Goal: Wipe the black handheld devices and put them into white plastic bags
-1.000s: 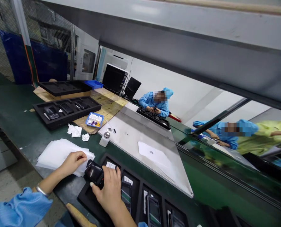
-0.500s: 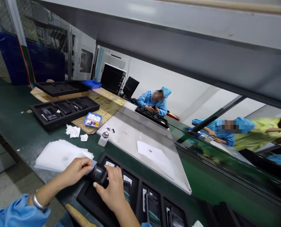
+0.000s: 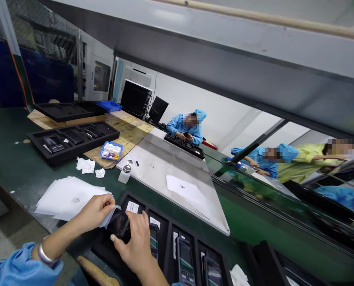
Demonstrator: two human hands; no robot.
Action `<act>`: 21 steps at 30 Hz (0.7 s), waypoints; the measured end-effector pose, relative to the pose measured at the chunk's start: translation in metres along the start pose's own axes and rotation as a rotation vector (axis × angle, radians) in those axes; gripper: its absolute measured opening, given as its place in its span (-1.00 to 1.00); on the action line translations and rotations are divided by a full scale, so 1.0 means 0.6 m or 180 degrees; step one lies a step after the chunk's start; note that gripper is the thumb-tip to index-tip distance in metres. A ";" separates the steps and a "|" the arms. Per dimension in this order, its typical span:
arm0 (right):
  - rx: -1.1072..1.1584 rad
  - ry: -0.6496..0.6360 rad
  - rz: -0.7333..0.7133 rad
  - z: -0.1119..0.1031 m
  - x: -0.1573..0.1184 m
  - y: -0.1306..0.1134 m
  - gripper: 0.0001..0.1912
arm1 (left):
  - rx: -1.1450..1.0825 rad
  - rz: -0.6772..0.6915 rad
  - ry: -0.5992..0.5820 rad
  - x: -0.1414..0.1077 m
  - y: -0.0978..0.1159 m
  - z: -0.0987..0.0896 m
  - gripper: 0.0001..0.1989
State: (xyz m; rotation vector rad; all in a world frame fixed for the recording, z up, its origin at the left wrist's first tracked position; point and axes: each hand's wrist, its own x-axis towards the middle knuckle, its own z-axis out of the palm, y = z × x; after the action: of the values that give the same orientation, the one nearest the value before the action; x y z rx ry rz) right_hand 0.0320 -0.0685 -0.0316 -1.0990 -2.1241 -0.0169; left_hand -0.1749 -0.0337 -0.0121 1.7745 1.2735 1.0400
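My right hand (image 3: 137, 238) grips a black handheld device (image 3: 119, 223) over the left end of a black foam tray (image 3: 166, 242). Pinched in my left hand (image 3: 98, 210) is the edge of a translucent white bag (image 3: 107, 219) at the device's left end. More black devices, such as one with a dark screen (image 3: 185, 258), lie in the tray's slots beside white labels (image 3: 133, 207). A fanned stack of white bags (image 3: 71, 196) rests left of the tray, partly behind my left hand.
Beyond the tray are a small bottle (image 3: 125, 174), a blue box (image 3: 111, 151), crumpled tissues (image 3: 86, 165) and a grey board (image 3: 156, 169). Another foam tray (image 3: 75, 141) holds devices at the left. Other people (image 3: 185, 126) work across the bench. A shelf (image 3: 195, 47) hangs overhead.
The view has shifted slightly to the right. The device in my right hand has turned, showing more of its screen, and more of the translucent bag shows at its left end.
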 end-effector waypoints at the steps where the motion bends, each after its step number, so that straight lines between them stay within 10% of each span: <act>1: -0.0047 0.0046 0.0005 -0.003 0.003 0.000 -0.38 | 0.0013 0.0038 -0.0056 -0.001 0.007 0.003 -0.76; 12: 0.0215 -0.0148 0.0094 -0.032 0.003 -0.004 -0.37 | 0.0659 0.1065 -0.0355 -0.027 0.047 0.009 -0.77; 16: 0.0199 -0.0133 0.0154 -0.058 0.011 0.006 -0.38 | 0.1278 0.1636 -0.0355 -0.032 0.019 0.000 -0.05; 21: 0.0213 -0.0335 0.0031 -0.103 0.035 -0.012 -0.29 | 0.1294 0.1654 -0.0237 -0.020 -0.008 0.039 -0.02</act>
State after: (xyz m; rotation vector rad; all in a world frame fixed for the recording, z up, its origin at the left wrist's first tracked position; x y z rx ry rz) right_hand 0.0559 -0.0784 0.0287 -1.0921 -2.1959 0.1182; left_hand -0.1579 -0.0460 -0.0287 2.5223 1.0502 1.0181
